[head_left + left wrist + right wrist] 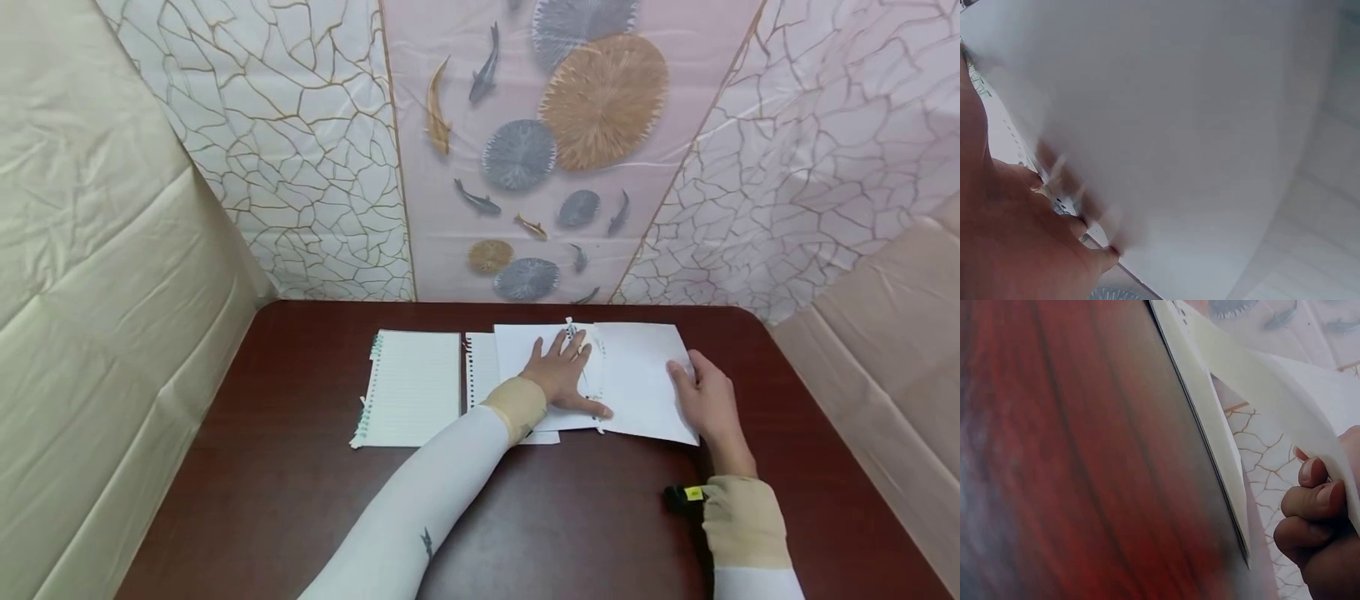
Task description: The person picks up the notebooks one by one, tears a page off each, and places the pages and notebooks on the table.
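A spiral notebook [517, 354] with blank white pages lies open near the table's far edge. Fingers spread, my left hand [558, 375] presses on its left page beside the binding, the thumb reaching across to the right side. My right hand [707, 396] pinches the outer edge of a white sheet [641, 379] on the notebook's right side. In the right wrist view, that sheet [1285, 394] curves up, apart from the pages [1210, 434] below, with the right fingers [1313, 500] curled at its edge. Pale paper [1179, 125] fills most of the left wrist view.
Left of the notebook lies a ruled sheet [416, 387] with a ragged, torn-hole edge. Another ruled sheet [482, 367] with punched holes is partly under the notebook. The dark red table [570, 517] ends at a patterned cloth wall [330, 167]; plain cloth [97, 292] hangs at the sides.
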### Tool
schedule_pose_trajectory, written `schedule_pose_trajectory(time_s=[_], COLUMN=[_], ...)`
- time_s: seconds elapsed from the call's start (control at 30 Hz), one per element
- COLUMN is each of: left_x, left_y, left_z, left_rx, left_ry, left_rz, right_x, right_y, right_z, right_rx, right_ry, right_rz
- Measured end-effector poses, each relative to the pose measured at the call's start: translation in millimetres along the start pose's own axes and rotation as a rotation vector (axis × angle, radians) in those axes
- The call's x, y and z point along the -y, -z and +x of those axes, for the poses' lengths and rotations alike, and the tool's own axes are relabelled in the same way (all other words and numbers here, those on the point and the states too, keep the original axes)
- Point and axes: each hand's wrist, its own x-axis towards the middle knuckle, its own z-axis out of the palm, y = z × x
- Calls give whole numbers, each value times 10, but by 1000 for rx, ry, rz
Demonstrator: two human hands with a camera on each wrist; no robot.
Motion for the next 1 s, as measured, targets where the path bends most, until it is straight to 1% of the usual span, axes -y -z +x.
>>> schedule_pose_trajectory(time_s=[0.1, 0.23, 0.33, 0.53, 0.67, 0.77, 0.83, 0.9, 1.0], left_x=[17, 31, 32, 29, 37, 45, 46, 42, 30], left_y=[-13, -33, -31, -28, -53, -75, -85, -87, -88], left_z=[20, 44, 54, 63, 67, 80, 97, 114, 139], left_rx=[18, 33, 34, 36, 30, 30, 32, 28, 26], left_ry=[3, 4, 5, -5, -1, 1, -4, -6, -9], left_rz=[-17, -20, -13, -12, -10, -12, -12, -7, -4], right_x=[-10, -13, -18, -82, -119, -125, -126, -142, -197], right_y=[14, 55, 99, 242, 309, 332, 354, 385, 454], right_z=[-7, -24, -20, -31, -41, -28, -8, 26, 103], right_rx=[11, 68, 107, 74, 61, 22, -10, -24, -12], right_ry=[-11, -49, -51, -84, -94, -95, -95, -92, -105], right_rz=[4, 30, 42, 25, 44, 45, 46, 47, 66])
